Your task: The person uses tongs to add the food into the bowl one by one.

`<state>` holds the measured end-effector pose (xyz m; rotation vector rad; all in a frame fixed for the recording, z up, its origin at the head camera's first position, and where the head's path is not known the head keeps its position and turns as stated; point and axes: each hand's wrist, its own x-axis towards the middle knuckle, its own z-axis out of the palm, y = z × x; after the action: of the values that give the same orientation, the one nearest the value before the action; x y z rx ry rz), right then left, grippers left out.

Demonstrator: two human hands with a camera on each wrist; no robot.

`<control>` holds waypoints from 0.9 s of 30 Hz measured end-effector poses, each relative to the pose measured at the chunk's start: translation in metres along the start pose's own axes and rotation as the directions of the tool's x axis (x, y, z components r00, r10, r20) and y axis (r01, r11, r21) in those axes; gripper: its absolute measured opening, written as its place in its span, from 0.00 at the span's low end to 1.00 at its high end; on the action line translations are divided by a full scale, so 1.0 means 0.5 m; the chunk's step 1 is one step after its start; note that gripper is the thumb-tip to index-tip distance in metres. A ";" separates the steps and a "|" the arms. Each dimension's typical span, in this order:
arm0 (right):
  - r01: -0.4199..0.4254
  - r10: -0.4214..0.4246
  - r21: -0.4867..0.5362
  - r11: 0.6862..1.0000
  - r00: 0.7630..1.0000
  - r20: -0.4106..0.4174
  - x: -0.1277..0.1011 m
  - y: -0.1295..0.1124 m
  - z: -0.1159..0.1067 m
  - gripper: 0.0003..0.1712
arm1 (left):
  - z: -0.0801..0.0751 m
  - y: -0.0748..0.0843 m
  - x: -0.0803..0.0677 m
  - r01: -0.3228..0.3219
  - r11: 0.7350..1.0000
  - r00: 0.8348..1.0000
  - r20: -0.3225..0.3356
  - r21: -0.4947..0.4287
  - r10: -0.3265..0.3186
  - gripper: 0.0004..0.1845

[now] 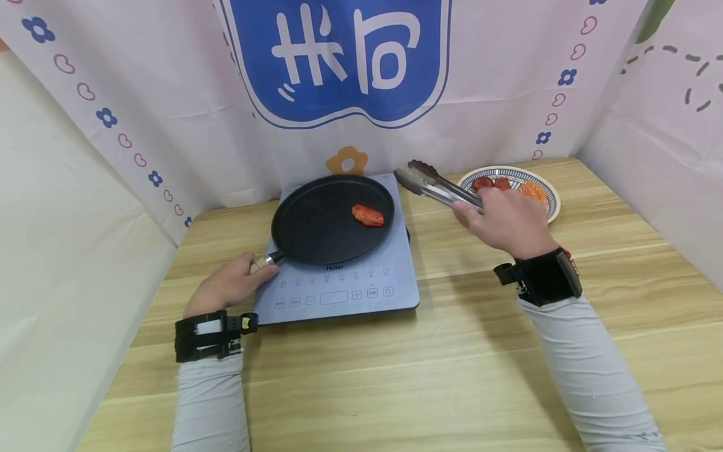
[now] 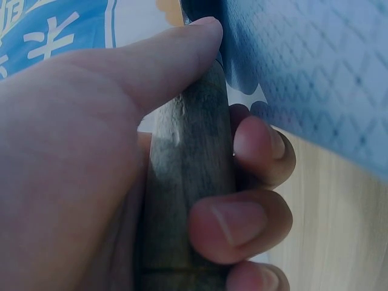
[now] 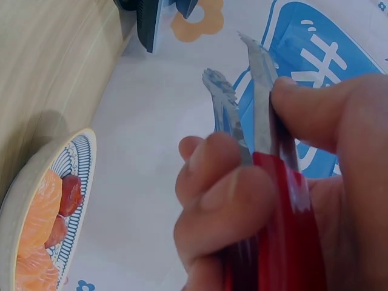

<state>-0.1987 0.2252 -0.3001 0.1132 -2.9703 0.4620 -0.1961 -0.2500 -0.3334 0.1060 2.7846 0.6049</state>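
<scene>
A: What are the hands doing?
B: The left hand (image 1: 228, 285) grips the pan handle (image 2: 188, 182); the right hand (image 1: 504, 221) squeezes the tongs (image 1: 435, 185) between pan (image 1: 322, 220) and plate (image 1: 550, 194).
A: And the meat?
B: 1 piece (image 1: 368, 215) lies in the pan on the cooker (image 1: 361, 292).

Bare table (image 1: 452, 376) in front; pan (image 1: 322, 220) and plate (image 1: 550, 194) block behind.

Left hand (image 1: 230, 285) grips pan (image 1: 332, 220); right hand (image 1: 505, 221) holds tongs (image 1: 435, 184).
</scene>
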 end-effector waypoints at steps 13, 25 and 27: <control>-0.044 0.044 -0.009 0.999 0.998 -0.049 0.004 0.022 -0.005 0.36 | -0.002 0.000 0.000 -0.013 1.000 1.000 -0.006 0.008 0.013 0.27; -0.079 0.077 -0.023 0.997 0.993 -0.092 0.001 0.033 -0.009 0.35 | -0.001 0.003 0.000 0.006 1.000 1.000 -0.003 0.006 -0.006 0.27; -0.078 0.076 -0.016 0.997 0.992 -0.099 0.001 0.035 -0.010 0.34 | -0.001 0.003 0.000 0.010 1.000 1.000 -0.003 0.004 -0.010 0.27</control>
<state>-0.2000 0.2436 -0.3004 -0.0262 -2.8899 0.4342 -0.1961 -0.2485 -0.3324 0.0924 2.7872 0.5975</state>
